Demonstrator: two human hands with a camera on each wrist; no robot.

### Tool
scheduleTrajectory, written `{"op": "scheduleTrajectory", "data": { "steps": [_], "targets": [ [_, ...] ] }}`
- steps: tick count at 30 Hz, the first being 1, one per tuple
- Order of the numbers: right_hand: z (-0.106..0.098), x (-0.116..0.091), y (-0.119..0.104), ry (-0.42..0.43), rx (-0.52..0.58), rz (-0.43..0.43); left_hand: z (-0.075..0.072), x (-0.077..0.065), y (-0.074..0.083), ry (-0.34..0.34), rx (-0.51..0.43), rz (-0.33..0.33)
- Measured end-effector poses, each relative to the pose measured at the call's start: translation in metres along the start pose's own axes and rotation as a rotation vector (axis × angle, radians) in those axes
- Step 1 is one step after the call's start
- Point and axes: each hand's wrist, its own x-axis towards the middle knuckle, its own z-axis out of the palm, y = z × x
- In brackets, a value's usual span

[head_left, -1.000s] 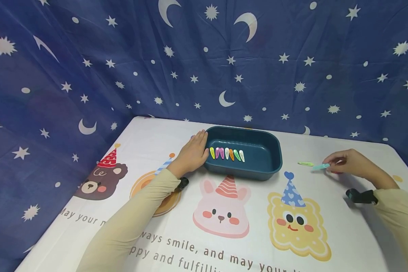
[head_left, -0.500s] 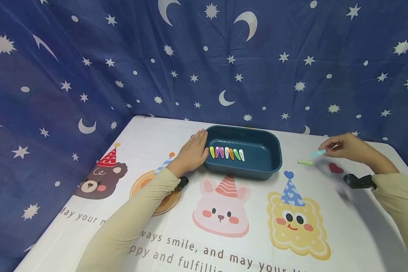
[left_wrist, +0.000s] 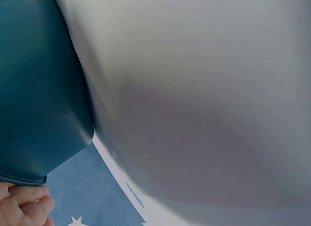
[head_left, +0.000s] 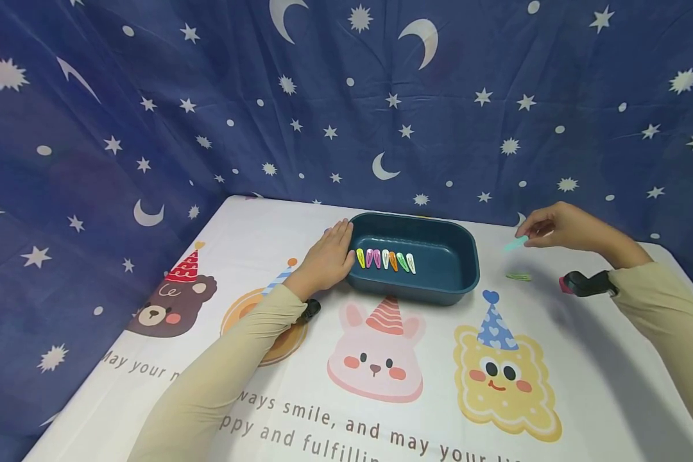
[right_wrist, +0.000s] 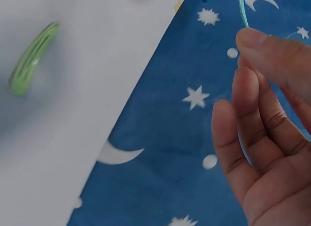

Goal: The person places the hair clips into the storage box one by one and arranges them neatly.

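My right hand (head_left: 568, 226) pinches a light turquoise hair clip (head_left: 516, 243) between thumb and fingertips, raised above the tabletop right of the bin. In the right wrist view the turquoise clip (right_wrist: 243, 10) sticks out past the thumb tip. Below that hand a green hair clip (head_left: 518, 277) lies on the tablecloth. My left hand (head_left: 325, 256) rests with straight fingers against the left end of a dark teal bin (head_left: 433, 298). Inside the bin several hair clips (head_left: 393, 261) lie side by side in a row: yellow, purple, white, orange, green.
The white tablecloth (head_left: 439, 398) carries printed cartoon figures and lettering. A blue curtain (head_left: 323, 96) with moons and stars hangs behind the table and along its left side. The bin's right half (head_left: 447, 260) shows bare floor.
My right hand has lifted the turquoise clip off the table beside the green clip and carried it up and left, towards the bin. The left hand stays in place.
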Motion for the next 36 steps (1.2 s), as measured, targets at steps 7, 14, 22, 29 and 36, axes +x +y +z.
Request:
{"op": "scheduleTrajectory", "data": {
  "steps": [7, 14, 22, 29, 36],
  "targets": [
    [-0.003, 0.022, -0.017, -0.06, 0.009, -0.053, -0.001, 0.0, -0.001, -0.006, 0.003, 0.0],
    [-0.003, 0.04, -0.035, -0.123, 0.0, -0.091, -0.001, 0.0, 0.0, -0.01, -0.005, -0.005],
    [0.0, 0.057, -0.046, -0.199, 0.023, -0.141, 0.0, 0.001, -0.001, -0.001, -0.004, -0.001],
    [0.005, 0.069, -0.05, -0.257, 0.057, -0.166, -0.001, 0.0, 0.0, -0.012, 0.003, -0.008],
    [0.015, 0.082, -0.058, -0.323, 0.042, -0.181, -0.002, 0.0, 0.001, -0.023, -0.001, -0.015]
  ]
}}
